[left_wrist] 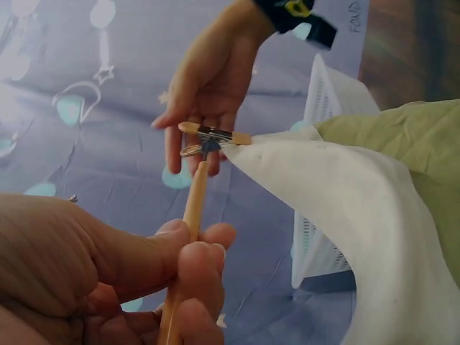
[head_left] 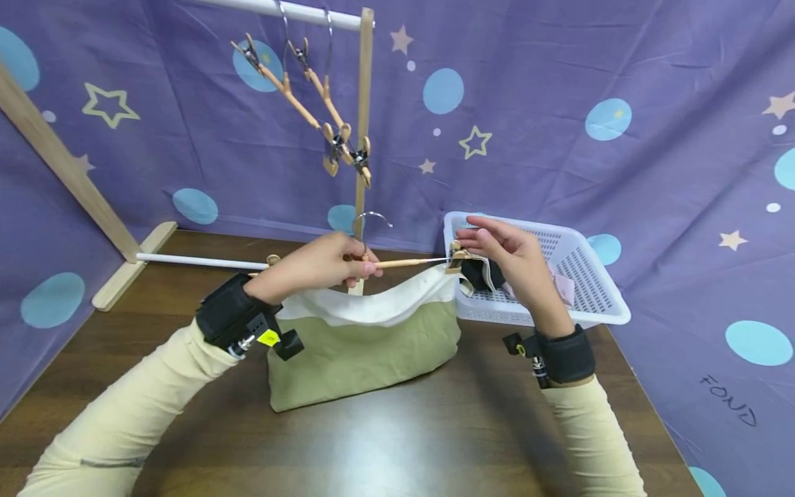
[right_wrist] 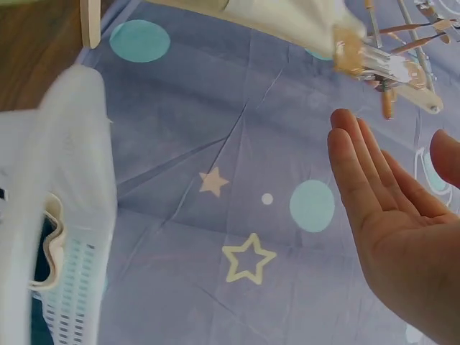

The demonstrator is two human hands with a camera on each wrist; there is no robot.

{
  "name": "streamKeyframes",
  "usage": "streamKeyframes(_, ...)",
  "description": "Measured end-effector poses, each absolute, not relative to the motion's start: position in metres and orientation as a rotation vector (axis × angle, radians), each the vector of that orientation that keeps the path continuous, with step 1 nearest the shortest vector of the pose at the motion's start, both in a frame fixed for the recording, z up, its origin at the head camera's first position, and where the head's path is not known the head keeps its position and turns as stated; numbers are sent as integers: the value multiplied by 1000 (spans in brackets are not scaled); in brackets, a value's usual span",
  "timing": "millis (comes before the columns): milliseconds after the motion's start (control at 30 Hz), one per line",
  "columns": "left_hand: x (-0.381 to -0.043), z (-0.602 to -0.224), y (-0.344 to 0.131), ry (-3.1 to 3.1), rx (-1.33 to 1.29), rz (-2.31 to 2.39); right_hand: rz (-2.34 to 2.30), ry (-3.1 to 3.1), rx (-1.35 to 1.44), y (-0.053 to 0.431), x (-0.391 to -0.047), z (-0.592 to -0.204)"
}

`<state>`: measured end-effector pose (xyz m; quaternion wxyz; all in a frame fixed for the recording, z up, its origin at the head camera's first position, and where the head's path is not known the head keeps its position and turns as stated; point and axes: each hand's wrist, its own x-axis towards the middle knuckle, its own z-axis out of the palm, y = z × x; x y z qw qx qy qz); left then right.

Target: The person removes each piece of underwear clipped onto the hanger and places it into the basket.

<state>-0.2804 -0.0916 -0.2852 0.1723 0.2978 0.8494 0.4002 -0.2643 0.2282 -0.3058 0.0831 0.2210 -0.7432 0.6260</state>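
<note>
My left hand (head_left: 329, 261) grips the wooden bar of a clip hanger (head_left: 400, 263) near its metal hook. From the hanger hangs a green cloth piece with a white top band (head_left: 366, 345), its right corner held in the wooden clip (head_left: 456, 257). The left clip is mostly hidden behind my left wrist. My right hand (head_left: 509, 255) is beside the right clip with its fingers extended; in the right wrist view the hand (right_wrist: 395, 208) is apart from the blurred clip (right_wrist: 366, 61) and holds nothing.
A white plastic basket (head_left: 596, 276) with dark and pale cloth items stands at the back right. Behind, a wood-and-white-pole rack (head_left: 365, 83) carries two clip hangers (head_left: 298, 103). Its lower white rod (head_left: 199, 261) runs low along the table. Purple patterned curtain (head_left: 528, 152) surrounds the table.
</note>
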Motion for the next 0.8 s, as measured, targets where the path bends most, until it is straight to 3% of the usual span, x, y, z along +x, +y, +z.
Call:
streamKeyframes(533,-322,-319,-96,2497,731,1269,1813,-2221,499,224,-285,-355)
streamKeyframes(800,-330,-334,-98,2500,871,1276,1845,-2269,441,218,-294,-373)
